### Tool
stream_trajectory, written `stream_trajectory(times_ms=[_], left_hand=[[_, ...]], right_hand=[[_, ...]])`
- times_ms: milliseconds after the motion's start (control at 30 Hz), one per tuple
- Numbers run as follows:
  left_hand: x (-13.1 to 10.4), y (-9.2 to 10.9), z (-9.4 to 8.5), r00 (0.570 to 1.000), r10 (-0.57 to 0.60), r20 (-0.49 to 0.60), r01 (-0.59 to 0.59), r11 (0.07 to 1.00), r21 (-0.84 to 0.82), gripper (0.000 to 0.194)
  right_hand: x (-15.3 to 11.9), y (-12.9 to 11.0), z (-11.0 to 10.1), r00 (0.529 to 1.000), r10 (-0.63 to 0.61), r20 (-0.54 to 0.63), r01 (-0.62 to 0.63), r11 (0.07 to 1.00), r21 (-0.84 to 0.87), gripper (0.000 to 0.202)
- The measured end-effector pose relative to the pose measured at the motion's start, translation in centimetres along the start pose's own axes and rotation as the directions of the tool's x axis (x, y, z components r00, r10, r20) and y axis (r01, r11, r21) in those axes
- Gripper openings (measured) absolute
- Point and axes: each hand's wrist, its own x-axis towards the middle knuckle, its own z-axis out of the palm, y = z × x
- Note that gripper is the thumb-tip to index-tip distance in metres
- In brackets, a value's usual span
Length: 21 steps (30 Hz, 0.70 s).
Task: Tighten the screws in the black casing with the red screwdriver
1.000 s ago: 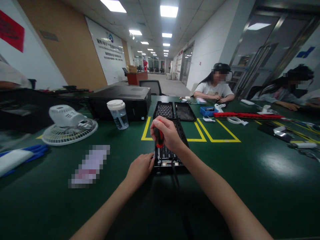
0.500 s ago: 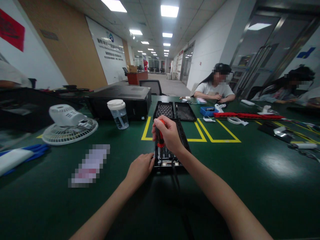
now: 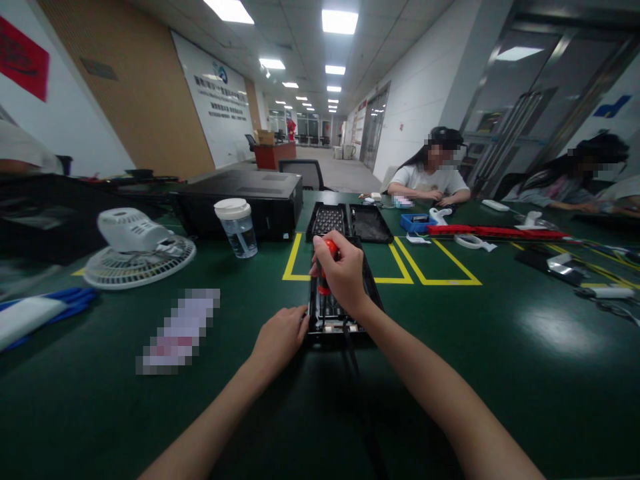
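Note:
A screwdriver [image 3: 325, 291] with a red and black handle stands nearly upright in my right hand [image 3: 344, 270], its shaft pointing down into an opened black case [image 3: 373, 288]. Dark rounded parts fill the case, and small pale and metal parts lie along its near end. My left hand [image 3: 281, 335] grips the case's near left corner, with some of its fingers hidden from view. From the near end a black cable [image 3: 352, 355] runs toward me. The screwdriver's tip is too small and dark to make out.
Beyond the case lie another open black tray [image 3: 327, 219] and a black lid [image 3: 371, 223]. A lidded cup [image 3: 240, 230], a white fan [image 3: 137, 250] and a large black box [image 3: 240, 200] stand left. Rightward are a blue bin [image 3: 417, 223] and a seated person [image 3: 430, 170].
My right hand has shifted slightly to the right and its fingers have turned on the screwdriver handle, baring more of the red top. My left hand and the case have stayed put.

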Motion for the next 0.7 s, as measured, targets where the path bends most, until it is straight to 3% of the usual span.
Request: stream_trajectory(times_ms=[200,700], left_hand=[[0.05,-0.10,0.09,1.000,0.000,0.001,0.000,1.000,-0.006,0.038],[0.00,-0.17,0.14,1.000,-0.007,-0.003,0.007,1.000,-0.007,0.037]], right_hand=[[0.07,-0.02,-0.24,0.998,-0.057,-0.041,0.052,0.994,-0.101,0.030],[0.42,0.04,-0.74,0.996,-0.044,-0.081,0.026,0.979,-0.203,0.033]])
